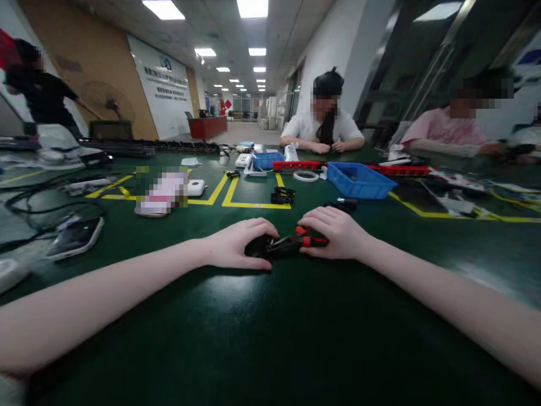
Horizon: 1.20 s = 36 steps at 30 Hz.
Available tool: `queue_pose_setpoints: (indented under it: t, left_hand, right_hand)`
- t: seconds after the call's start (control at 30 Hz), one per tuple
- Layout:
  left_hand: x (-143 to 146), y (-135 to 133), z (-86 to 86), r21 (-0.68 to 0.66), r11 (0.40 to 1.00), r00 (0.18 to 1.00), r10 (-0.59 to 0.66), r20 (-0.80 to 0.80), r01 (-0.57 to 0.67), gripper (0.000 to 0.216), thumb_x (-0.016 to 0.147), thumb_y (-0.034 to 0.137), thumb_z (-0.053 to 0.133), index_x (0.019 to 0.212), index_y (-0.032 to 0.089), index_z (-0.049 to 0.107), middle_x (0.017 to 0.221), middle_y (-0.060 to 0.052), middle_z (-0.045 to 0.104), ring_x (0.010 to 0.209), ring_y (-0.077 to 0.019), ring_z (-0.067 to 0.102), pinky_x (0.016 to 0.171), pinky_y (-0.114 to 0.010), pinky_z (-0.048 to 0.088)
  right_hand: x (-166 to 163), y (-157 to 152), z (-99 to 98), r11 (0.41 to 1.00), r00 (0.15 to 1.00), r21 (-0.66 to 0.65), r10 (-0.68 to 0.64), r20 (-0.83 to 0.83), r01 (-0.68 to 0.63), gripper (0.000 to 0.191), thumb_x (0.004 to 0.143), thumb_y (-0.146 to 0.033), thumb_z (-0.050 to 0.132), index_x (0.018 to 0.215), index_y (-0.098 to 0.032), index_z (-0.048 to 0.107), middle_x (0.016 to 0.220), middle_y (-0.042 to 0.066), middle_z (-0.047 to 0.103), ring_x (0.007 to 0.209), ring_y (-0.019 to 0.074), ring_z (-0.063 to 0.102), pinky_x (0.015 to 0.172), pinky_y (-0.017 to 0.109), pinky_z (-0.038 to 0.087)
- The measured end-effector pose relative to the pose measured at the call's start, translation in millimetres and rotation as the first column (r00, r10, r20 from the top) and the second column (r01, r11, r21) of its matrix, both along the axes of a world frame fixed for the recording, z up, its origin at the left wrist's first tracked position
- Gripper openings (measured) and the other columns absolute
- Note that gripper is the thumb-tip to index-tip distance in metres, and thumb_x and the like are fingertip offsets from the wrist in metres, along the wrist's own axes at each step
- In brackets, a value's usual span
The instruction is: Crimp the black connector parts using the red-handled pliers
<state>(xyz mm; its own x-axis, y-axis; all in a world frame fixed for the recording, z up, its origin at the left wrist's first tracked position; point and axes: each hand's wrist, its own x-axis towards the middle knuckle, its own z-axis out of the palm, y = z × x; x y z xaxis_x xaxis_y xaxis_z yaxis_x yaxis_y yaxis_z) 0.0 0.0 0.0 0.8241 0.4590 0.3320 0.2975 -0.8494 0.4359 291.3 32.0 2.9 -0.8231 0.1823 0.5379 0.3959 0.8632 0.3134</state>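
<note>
My right hand (pixel 336 231) is closed around the red-and-black handles of a pair of pliers (pixel 291 243), whose jaws point left. Under the curled fingers of my left hand (pixel 240 245) is a small black part (pixel 257 246), mostly covered, so its kind is hidden. The jaws reach the edge of that part; whether they grip it I cannot make out. Both hands are low over the dark green tabletop (pixel 270 332). Just beyond them lies a cluster of small black parts (pixel 283 195) by a yellow tape line.
A blue bin (pixel 359 180) stands beyond my right hand, with a black cylindrical object (pixel 344 203) before it. To the left are a pink phone-like object (pixel 163 193), a white box (pixel 195 188), a phone (pixel 76 237) and black cables (pixel 25 206). A person (pixel 325 118) sits opposite.
</note>
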Motion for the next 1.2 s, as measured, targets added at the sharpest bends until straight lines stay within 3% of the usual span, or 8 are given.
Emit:
queue_pose_setpoints:
  t: [1.2]
  left_hand:
    - [0.2, -1.1, 2.3, 0.025, 0.999, 0.997, 0.037, -0.068, -0.035, 0.047, 0.086, 0.043, 0.072, 0.123, 0.019, 0.057, 0.129, -0.012, 0.06, 0.117, -0.0283, 0.057, 0.102, -0.044, 0.045]
  right_hand:
    - [0.9, -2.6, 1.6, 0.997, 1.0, -0.074, -0.027, -0.013, 0.026, 0.039, 0.085, -0.051, 0.066, 0.104, -0.016, 0.064, 0.096, 0.011, 0.072, 0.085, 0.0252, 0.067, 0.071, 0.036, 0.05]
